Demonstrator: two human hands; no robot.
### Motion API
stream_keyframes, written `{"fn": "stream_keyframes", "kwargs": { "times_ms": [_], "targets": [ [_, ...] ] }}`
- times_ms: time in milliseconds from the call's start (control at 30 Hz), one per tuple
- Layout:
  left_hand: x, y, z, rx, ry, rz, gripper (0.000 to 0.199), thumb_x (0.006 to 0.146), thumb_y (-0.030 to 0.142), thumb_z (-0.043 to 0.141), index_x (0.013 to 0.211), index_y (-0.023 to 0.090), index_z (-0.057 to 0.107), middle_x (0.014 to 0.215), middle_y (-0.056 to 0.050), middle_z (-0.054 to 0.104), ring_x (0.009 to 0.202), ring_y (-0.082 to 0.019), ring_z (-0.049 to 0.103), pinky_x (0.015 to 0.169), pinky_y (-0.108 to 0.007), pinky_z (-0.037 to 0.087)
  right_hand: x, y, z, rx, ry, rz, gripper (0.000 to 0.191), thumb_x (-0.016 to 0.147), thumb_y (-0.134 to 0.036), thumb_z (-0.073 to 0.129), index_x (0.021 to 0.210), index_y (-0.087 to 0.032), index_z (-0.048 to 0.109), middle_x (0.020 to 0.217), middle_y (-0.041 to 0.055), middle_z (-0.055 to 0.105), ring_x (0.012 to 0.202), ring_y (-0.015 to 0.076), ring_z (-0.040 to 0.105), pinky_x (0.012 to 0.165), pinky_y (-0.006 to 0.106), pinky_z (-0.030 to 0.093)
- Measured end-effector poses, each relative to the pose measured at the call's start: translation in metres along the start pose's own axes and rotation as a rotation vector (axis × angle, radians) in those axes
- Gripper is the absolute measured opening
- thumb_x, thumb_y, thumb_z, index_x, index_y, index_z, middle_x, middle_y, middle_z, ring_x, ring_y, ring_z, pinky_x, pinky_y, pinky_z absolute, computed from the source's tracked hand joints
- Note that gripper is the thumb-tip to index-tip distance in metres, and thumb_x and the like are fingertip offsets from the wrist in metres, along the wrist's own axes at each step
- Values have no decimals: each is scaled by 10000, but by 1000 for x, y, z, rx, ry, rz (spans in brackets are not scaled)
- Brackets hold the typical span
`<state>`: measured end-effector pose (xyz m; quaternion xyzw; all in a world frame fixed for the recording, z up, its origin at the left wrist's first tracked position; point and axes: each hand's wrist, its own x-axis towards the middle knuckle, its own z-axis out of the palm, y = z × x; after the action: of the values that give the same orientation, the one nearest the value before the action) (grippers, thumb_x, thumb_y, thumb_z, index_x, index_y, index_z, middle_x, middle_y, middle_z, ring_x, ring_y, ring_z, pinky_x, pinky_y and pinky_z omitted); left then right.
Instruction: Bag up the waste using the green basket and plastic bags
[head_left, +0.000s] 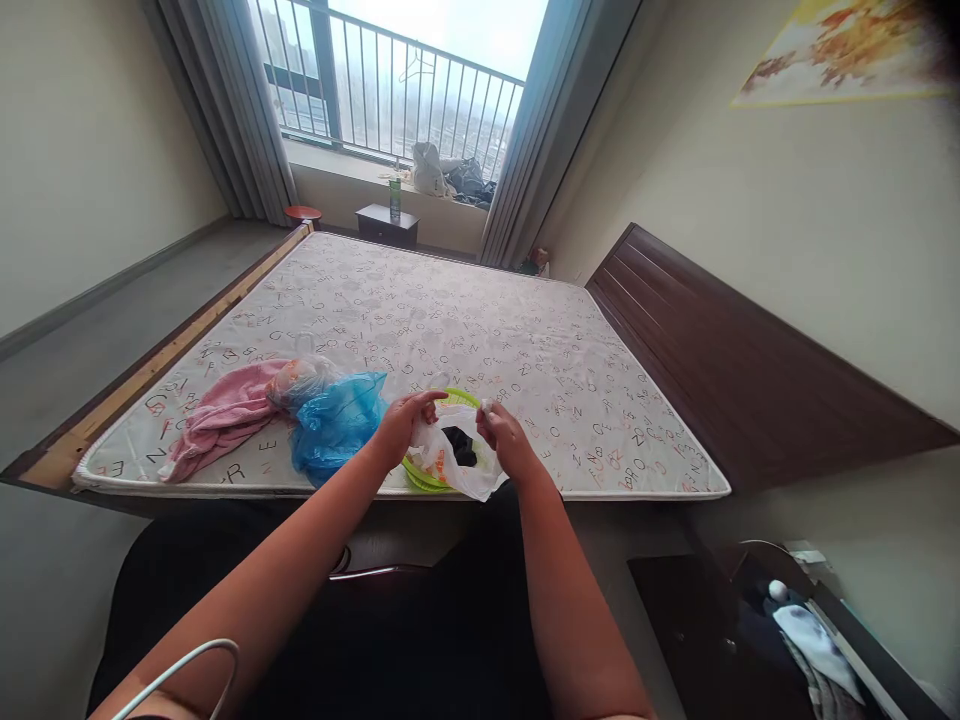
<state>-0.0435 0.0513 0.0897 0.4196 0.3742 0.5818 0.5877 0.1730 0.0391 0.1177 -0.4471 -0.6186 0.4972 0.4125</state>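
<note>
A white plastic bag with orange print lies open in a green basket at the mattress's near edge. Something black shows inside the bag. My left hand is at the bag's left side, its index finger stretched out over the basket's rim and the other fingers curled on the bag's edge. My right hand pinches the bag's right edge. Left of my left hand lie a blue plastic bag, a clear bag with orange print and a pink cloth.
The bare mattress has a dark headboard on the right and a wooden frame rail on the left. A small dark table holding a green bottle stands beyond. Clothes lie on a dark nightstand at lower right.
</note>
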Motion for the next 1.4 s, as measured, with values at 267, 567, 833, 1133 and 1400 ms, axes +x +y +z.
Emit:
{"fn": "stream_keyframes", "kwargs": {
  "times_ms": [267, 567, 833, 1133, 1400],
  "targets": [
    [-15, -26, 30, 382, -243, 108, 682, 883, 779, 535, 992, 143, 756, 971, -114, 752, 1036, -294, 672, 1004, -417, 510, 0, -11, 41, -352, -161, -216, 213, 872, -210, 462, 934, -214, 666, 936, 54, 693, 938, 214, 611, 871, 328, 472],
    [-26, -17, 18, 855, -534, 117, 461, 1035, 444, 418, 778, 173, 689, 843, -75, 743, 835, -220, 668, 825, -325, 487, -11, 27, 12, 60, -411, 126, 286, 871, -470, 700, 878, -185, 676, 745, -1, 616, 684, 127, 540, 652, 254, 412],
    [-19, -36, 15, 492, -393, 70, 432, 1021, 452, 368, 836, 163, 631, 700, -27, 617, 637, -151, 542, 638, -274, 426, -13, 32, 3, 242, -382, 162, 325, 848, -396, 696, 1110, -204, 680, 880, 19, 682, 704, 134, 575, 689, 281, 431],
    [-26, -33, 19, 176, -309, -139, 569, 866, 649, 609, 1046, 115, 690, 605, 33, 501, 530, -108, 419, 524, -246, 345, -9, 42, 25, 279, -112, 213, 438, 804, -483, 725, 909, -257, 365, 674, -75, 562, 486, 70, 360, 472, 196, 225],
    [-41, -34, 23, -241, -236, -265, 306, 882, 463, 652, 787, 183, 575, 549, 54, 420, 521, -104, 407, 571, -238, 369, -9, 45, 26, 456, -185, 275, 481, 777, -509, 777, 913, -255, 391, 647, -83, 542, 438, 48, 306, 442, 188, 188]
  ]
}}
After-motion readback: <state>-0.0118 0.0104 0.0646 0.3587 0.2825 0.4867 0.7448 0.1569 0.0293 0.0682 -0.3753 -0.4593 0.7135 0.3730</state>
